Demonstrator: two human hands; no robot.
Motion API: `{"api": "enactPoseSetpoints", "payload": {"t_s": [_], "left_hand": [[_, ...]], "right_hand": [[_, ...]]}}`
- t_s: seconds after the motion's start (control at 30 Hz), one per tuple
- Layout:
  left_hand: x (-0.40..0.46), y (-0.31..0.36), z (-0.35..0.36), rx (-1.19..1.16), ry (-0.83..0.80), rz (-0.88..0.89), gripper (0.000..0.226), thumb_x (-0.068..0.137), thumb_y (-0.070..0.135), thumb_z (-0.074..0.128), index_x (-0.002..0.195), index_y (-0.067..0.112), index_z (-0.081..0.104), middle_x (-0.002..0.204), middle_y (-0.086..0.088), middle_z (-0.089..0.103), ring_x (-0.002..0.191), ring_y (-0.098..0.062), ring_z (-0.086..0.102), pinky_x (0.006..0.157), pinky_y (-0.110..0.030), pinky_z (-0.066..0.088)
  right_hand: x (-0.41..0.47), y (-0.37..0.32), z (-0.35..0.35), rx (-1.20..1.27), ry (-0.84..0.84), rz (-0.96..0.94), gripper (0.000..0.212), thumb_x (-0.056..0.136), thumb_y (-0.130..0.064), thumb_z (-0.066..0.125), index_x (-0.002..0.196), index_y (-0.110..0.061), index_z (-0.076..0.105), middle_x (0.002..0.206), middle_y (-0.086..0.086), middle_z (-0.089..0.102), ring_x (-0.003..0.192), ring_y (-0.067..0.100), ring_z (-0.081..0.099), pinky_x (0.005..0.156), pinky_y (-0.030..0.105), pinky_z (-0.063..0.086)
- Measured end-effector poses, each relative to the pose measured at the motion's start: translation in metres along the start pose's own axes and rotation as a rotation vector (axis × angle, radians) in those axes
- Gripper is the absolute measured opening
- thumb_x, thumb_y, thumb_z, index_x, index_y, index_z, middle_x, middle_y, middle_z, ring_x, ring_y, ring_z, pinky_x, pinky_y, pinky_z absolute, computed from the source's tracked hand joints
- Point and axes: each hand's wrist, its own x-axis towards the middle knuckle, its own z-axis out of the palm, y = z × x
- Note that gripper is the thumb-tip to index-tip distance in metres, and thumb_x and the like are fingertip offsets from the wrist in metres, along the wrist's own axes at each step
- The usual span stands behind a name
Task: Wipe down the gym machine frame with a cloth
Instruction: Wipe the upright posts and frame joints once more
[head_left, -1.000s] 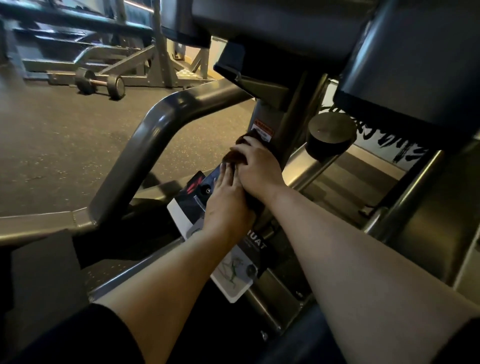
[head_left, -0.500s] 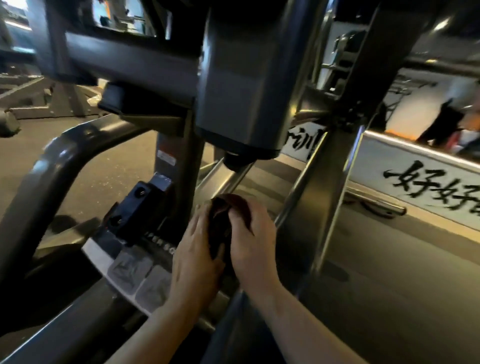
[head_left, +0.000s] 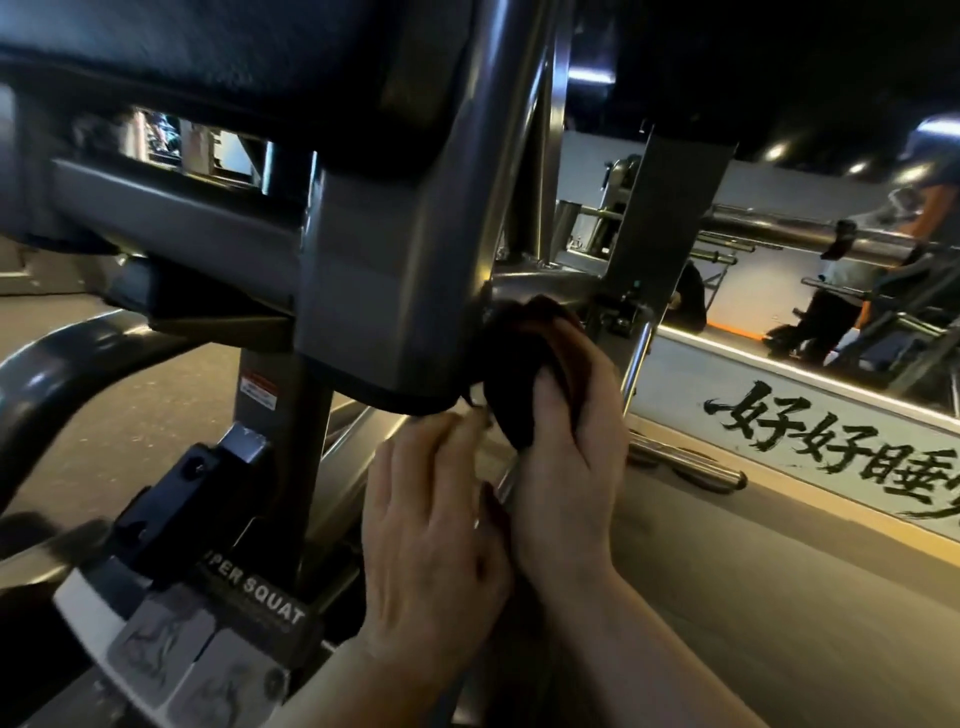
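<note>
Grey speckled gym floor (head_left: 753, 597) under the machine frame (head_left: 384, 270), chrome bar (head_left: 691, 467) low beside it

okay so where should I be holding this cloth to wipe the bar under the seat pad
Keep your right hand gripping the bunched middle of the cloth, coming from the open right side. The cloth is wadded against the slanted bar just below the grey housing, which blocks the left. Your left hand sits beside it, apparently steadying.
</note>
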Motion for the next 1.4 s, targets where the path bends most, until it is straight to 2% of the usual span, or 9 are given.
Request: {"api": "enactPoseSetpoints", "payload": {"t_s": [0.1,0.2,0.33,0.47,0.67,0.87,1.0,1.1,1.4], "left_hand": [[0.021,0.003,-0.011,0.095,0.134,0.119,0.050,0.081,0.020,0.055,0.129,0.013,0.043,0.113,-0.005,0.041,0.097,-0.020,0.045,0.083,-0.029,0.033],[0.059,-0.007,-0.009,0.157,0.049,0.044,0.077,0.080,0.026,0.063,0.144,0.011,0.024,0.142,-0.008,0.026,0.129,-0.026,0.032,0.106,-0.043,0.033],[0.075,-0.009,-0.002,0.231,-0.026,-0.039,0.084,0.088,0.028,0.061,0.151,0.003,0.011,0.159,-0.015,0.011,0.147,-0.029,0.013,0.121,-0.044,0.013],[0.073,-0.003,-0.005,0.277,-0.037,-0.067,0.075,0.091,0.021,0.053,0.151,0.004,0.011,0.159,-0.016,0.015,0.148,-0.026,0.012,0.121,-0.039,0.013],[0.077,-0.002,-0.018,0.329,-0.142,-0.041,0.089,0.079,0.011,0.061,0.152,0.005,0.011,0.158,-0.015,0.018,0.146,-0.026,0.018,0.117,-0.041,0.015],[0.085,-0.001,-0.040,0.335,-0.234,-0.014,0.099,0.065,0.010,0.080,0.148,0.005,0.027,0.151,-0.011,0.036,0.140,-0.022,0.029,0.117,-0.044,0.017],[0.097,0.004,-0.051,0.282,-0.163,0.099,0.082,0.066,0.012,0.080,0.139,0.009,0.042,0.136,-0.008,0.045,0.124,-0.023,0.044,0.106,-0.041,0.033],[0.115,0.017,-0.059,0.229,-0.090,0.304,0.051,0.078,0.026,0.059,0.127,0.014,0.048,0.129,-0.004,0.044,0.114,-0.019,0.047,0.097,-0.035,0.036],[0.195,0.040,-0.071,0.356,-0.003,0.468,0.032,0.090,0.020,0.053,0.116,0.008,0.068,0.135,-0.012,0.057,0.135,-0.023,0.039,0.118,-0.035,0.019]], "right_hand": [[0.030,-0.018,0.014,0.140,-0.143,-0.021,0.026,0.102,-0.016,0.041,0.118,-0.027,0.058,0.130,-0.005,0.053,0.121,0.000,0.050,0.098,0.015,0.044],[0.063,-0.038,0.018,0.138,-0.315,0.035,0.029,0.105,-0.019,0.033,0.101,-0.035,0.057,0.103,-0.027,0.060,0.096,-0.019,0.053,0.082,0.005,0.044],[0.103,-0.057,0.029,0.220,-0.454,0.182,0.027,0.104,-0.030,0.030,0.112,-0.024,0.055,0.106,-0.005,0.062,0.097,0.001,0.058,0.084,0.028,0.047],[0.098,-0.060,0.036,0.224,-0.348,0.282,0.033,0.103,-0.030,0.033,0.106,-0.012,0.061,0.117,0.016,0.061,0.108,0.028,0.057,0.095,0.045,0.045],[0.065,-0.064,0.030,0.091,-0.149,0.168,0.013,0.100,-0.022,0.046,0.102,-0.025,0.058,0.088,-0.013,0.064,0.085,0.004,0.061,0.080,0.031,0.052],[0.084,-0.089,0.024,0.154,-0.230,0.364,0.025,0.102,-0.016,0.038,0.094,-0.022,0.061,0.098,0.002,0.062,0.095,0.018,0.059,0.087,0.040,0.049],[0.091,-0.093,0.032,0.146,-0.237,0.400,0.026,0.100,-0.022,0.039,0.091,-0.024,0.063,0.102,0.006,0.064,0.101,0.025,0.061,0.097,0.053,0.047],[0.083,-0.087,0.026,0.049,-0.183,0.322,0.019,0.096,-0.020,0.047,0.095,-0.024,0.065,0.100,0.004,0.067,0.100,0.024,0.063,0.092,0.051,0.050],[0.105,-0.124,0.023,0.259,0.156,0.165,0.030,0.095,-0.005,0.046,0.089,-0.028,0.065,0.097,-0.003,0.067,0.096,0.016,0.064,0.088,0.046,0.054]]}}
